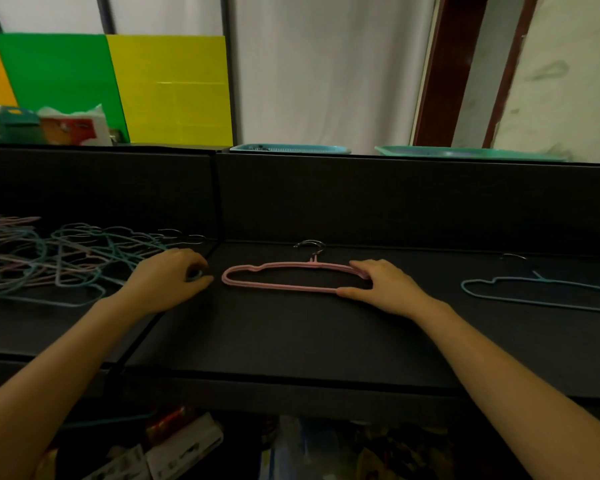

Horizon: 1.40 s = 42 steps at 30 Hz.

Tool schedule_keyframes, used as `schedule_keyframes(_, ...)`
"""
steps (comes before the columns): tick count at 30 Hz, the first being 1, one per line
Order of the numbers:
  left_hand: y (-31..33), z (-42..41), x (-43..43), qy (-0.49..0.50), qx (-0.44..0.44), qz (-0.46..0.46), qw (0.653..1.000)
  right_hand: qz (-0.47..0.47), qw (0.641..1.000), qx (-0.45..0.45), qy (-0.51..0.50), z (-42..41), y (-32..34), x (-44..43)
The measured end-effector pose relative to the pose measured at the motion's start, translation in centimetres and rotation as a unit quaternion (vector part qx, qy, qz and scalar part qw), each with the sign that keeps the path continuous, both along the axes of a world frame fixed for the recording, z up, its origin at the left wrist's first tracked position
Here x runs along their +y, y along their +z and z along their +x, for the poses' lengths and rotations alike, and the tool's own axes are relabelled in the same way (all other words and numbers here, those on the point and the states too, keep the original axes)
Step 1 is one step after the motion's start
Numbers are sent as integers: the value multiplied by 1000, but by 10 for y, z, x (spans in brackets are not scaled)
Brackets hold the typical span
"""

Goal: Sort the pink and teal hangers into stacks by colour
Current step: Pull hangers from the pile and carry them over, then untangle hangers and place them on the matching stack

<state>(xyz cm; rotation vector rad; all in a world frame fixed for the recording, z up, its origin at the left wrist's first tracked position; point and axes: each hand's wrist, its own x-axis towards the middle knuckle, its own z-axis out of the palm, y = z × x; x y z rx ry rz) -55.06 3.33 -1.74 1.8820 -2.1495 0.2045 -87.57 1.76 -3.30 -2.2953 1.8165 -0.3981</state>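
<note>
A pink hanger [278,287] lies flat in the middle of the black table [291,341], its metal hook pointing away from me. My right hand [378,284] grips its right end between thumb and fingers. My left hand [168,277] rests curled at the right edge of a tangled pile of pink and teal hangers [49,261] on the left; whether it grips a hook there is unclear. A single teal hanger [534,289] lies flat at the far right, apart from both hands.
A black upright panel [361,202] closes the back of the table. Two teal baskets [291,148] stand behind it. Green and yellow boards [118,88] lean at the back left. Clutter lies on the floor below the table's front edge [291,389].
</note>
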Motion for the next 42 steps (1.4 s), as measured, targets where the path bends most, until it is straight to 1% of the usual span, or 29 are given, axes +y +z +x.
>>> schedule_keyframes(3,-1,3,12,11,9,-16,1000,-5,1000,7,8,2,1,2)
schedule_keyframes(6,-3,12,25,33,19,-32,999,-49,998,22,38,12,6,5)
schedule_keyframes(9,-7,26,41,57,28,-43,997,-72,994,16,79,36,11,6)
schedule_keyframes(15,-14,70,84,111,8,-36,993,-82,981,10,174,113,17,14)
schedule_keyframes(19,-16,119,113,144,14,-33,989,-80,970,8,228,173,19,21)
schedule_keyframes(23,-16,175,141,172,10,-31,985,-67,963,3,261,237,22,30)
schedule_keyframes(27,-15,235,166,189,-7,-45,981,-75,957,-4,281,305,29,39)
schedule_keyframes(33,-8,318,188,194,-18,-37,980,-67,958,-16,279,404,35,51)
schedule_keyframes(42,0,409,193,178,-9,-46,983,-65,960,-35,269,506,53,45)
